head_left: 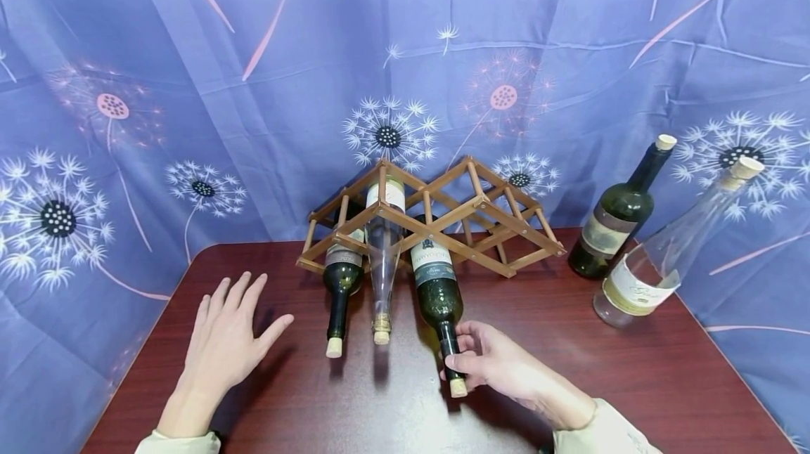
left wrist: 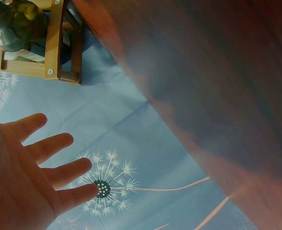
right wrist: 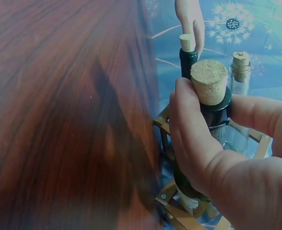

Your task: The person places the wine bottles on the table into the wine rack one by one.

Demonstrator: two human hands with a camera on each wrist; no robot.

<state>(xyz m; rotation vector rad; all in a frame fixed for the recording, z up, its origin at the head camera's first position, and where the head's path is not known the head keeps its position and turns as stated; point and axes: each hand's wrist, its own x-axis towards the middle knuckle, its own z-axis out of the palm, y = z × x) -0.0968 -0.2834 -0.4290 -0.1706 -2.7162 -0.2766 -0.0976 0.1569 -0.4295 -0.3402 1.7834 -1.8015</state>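
My right hand grips the neck of a dark green wine bottle, thumb on one side and fingers on the other, just behind its cork. The bottle's labelled body lies in a folding wooden wine rack, neck towards me. Left of it in the rack lie a clear bottle and another dark bottle, both corked and pointing forward. My left hand hovers over the table's left part, fingers spread, holding nothing; in the left wrist view its palm and fingers show bare.
On the right of the table stand a corked dark green bottle and a tall clear bottle with a torn-looking label. A blue dandelion-print curtain hangs behind the rack and around the table's edges.
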